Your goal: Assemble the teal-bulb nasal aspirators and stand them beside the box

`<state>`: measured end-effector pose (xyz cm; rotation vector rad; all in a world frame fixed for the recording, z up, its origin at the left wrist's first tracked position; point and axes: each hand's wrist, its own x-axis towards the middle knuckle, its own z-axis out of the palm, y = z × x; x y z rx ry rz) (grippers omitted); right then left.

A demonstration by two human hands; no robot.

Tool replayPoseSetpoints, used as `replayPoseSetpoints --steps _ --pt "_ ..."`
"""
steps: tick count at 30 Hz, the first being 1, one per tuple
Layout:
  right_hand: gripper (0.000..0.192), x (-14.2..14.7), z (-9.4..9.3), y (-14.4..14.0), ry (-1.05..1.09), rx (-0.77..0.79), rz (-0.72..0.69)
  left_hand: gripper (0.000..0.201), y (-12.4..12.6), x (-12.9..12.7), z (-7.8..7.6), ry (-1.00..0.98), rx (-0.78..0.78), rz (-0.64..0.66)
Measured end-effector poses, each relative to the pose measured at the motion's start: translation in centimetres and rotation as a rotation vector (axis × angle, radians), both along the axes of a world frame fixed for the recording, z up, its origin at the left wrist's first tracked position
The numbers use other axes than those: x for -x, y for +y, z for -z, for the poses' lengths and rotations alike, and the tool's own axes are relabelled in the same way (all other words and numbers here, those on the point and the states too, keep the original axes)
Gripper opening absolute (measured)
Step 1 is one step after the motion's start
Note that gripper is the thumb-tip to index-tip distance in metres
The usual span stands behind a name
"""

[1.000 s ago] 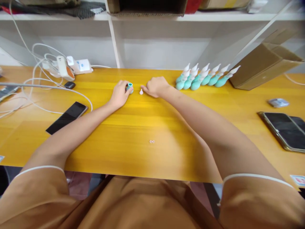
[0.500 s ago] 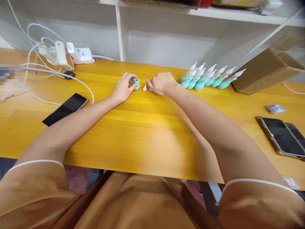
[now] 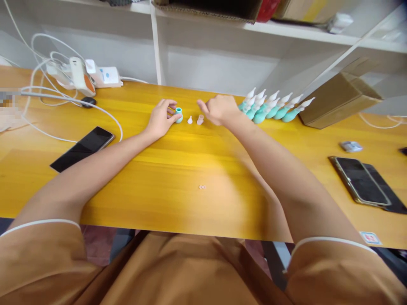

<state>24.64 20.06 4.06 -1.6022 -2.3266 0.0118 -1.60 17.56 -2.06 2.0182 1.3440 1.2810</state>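
My left hand [image 3: 160, 120] rests on the yellow table [image 3: 178, 169] with its fingertips holding a small teal bulb [image 3: 179, 114] that stands upright. Just right of the bulb lie a tiny white tip [image 3: 190, 120] and a small clear cap [image 3: 200, 120], both free on the wood. Loosely curled, my right hand [image 3: 218, 109] hovers just right of the clear cap with nothing visible in it. Behind that hand, several finished teal bulbs with white nozzles [image 3: 273, 108] lie in a row.
A black phone [image 3: 82, 148] lies at the left, near white cables and a power strip [image 3: 85, 76]. Two phones [image 3: 362, 181] and a small packet [image 3: 350, 146] lie at the right. A cardboard box [image 3: 338, 99] sits at the back right. A tiny clear ring piece [image 3: 202, 187] lies mid-table.
My right hand has lifted and drawn back to the right, uncovering the clear cap on the table. My left hand stays on the teal bulb. The camera has shifted slightly.
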Motion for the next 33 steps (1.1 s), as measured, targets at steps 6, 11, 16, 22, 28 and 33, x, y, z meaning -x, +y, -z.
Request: replayPoseSetpoints --steps 6,11,16,22,28,33 --pt "0.064 -6.8 -6.2 -1.9 0.019 -0.180 0.218 0.051 -0.1 0.3 0.2 -0.065 -0.075 -0.052" --pt "0.048 -10.4 -6.3 -2.7 -0.041 -0.200 0.350 0.059 0.1 0.6 0.4 -0.078 -0.129 -0.090" --pt "0.037 -9.9 -4.6 -2.6 -0.135 -0.222 0.375 0.059 1.4 1.2 1.2 -0.105 -0.135 -0.158" --pt "0.039 -10.0 -3.7 -0.8 -0.201 -0.221 0.385 0.032 3.0 1.7 2.1 -0.192 -0.068 -0.218" --pt "0.029 -10.8 -3.4 -0.7 0.065 -0.213 0.239 0.022 1.2 1.3 0.8 -0.146 -0.150 -0.210" --pt "0.029 -8.3 -4.0 -4.3 0.192 -0.253 0.195 0.013 -5.1 -1.6 -3.6 -0.091 -0.189 -0.055"
